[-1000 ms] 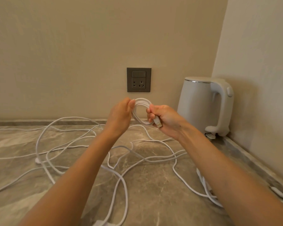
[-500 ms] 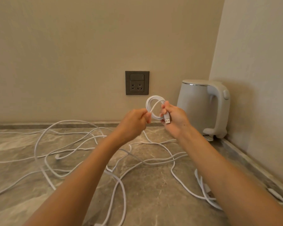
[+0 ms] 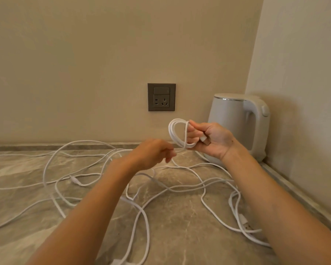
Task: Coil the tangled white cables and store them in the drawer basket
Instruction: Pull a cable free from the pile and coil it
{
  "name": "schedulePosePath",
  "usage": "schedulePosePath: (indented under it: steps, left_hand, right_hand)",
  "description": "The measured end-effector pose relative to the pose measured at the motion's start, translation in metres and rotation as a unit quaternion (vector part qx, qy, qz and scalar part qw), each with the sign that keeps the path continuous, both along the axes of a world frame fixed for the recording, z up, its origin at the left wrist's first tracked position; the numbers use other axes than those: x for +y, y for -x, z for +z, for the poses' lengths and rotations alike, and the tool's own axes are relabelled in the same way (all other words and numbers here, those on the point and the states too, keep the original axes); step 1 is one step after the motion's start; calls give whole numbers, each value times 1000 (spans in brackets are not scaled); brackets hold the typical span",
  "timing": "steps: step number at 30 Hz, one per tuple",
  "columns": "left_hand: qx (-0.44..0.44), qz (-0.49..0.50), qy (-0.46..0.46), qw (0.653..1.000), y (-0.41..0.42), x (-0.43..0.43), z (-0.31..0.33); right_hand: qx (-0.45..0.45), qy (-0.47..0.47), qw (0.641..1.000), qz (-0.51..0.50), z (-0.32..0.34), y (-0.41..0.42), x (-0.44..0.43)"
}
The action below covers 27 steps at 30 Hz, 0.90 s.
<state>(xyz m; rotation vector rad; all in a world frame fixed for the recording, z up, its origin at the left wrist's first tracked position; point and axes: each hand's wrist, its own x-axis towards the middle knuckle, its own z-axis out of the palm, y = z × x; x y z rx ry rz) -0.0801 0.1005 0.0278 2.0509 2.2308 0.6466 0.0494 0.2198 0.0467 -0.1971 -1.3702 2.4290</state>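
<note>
- Holding a small coil (image 3: 171, 131) in the right hand (image 3: 210, 139), fingers curled through its loops, plug end against the palm.
- Pinching, it seems, the trailing strand (image 3: 177, 165) with the left hand (image 3: 151, 153), just below the coil.
- Barely begun, by the look of it — a few loops wound, white cables (image 3: 202, 197) tangled across the counter (image 3: 180, 236); no drawer basket in view.

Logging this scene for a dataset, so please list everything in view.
countertop: one, grey-brown marbled, foreground
coiled cable: one, white, held above the countertop
loose cables: number unclear, white, tangled across the countertop
kettle: one, white, back right corner
wall socket: one, grey, left of the kettle
left hand: one, pinches the coiled cable's trailing strand
right hand: one, grips the coiled cable
</note>
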Motion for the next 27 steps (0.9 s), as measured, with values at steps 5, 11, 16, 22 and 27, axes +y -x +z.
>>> schedulePosePath:
  steps: [5, 11, 16, 22, 27]
  left_hand:
    - [69, 81, -62, 992, 10, -8, 5]
    - [55, 117, -98, 987, 9, -8, 18]
    - [63, 125, -92, 986, 2, -2, 21]
    - [76, 130, -170, 974, -9, -2, 26]
    - [5, 109, -219, 970, -15, 0, 26]
  right_hand:
    - [-103, -117, 985, 79, 3, 0, -7]
    - [-207, -224, 946, 109, -3, 9, -12]
    - [-277, -254, 923, 87, -9, 19, -14]
    - [-249, -267, 929, -54, -6, 22, -22]
    - [-143, -178, 961, -155, -7, 25, -16]
